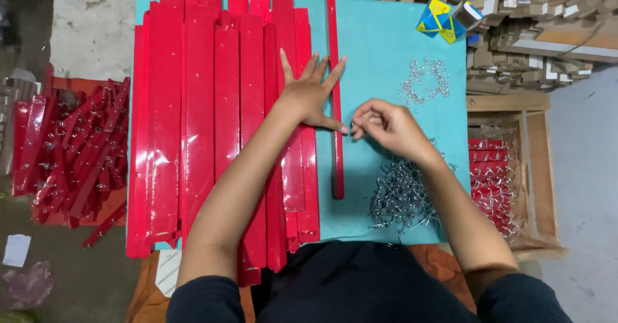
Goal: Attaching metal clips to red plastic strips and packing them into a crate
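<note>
**Fitting a hook to a single red strip**

Nearest the person, a heap of small metal hooks (pixel 402 197) lies on the turquoise table (pixel 386 46), just beside the right forearm. The right hand (pixel 386 126) has its fingertips pinched narrow, apparently on one small hook, though the piece itself is too small to make out. The left hand (pixel 309 91) lies flat, fingers spread wide, gripping nothing, its thumb pressing the single red strip (pixel 335 91). That strip lies apart from the stack of red strips (pixel 219 123), its long axis running straight away from the person, near end beside the heap. To do this well, the flat hand should likely pin the strip firmly so it cannot slide while the pinched piece meets its edge. Farther off lies a smaller scatter of hooks (pixel 425 81).
</note>
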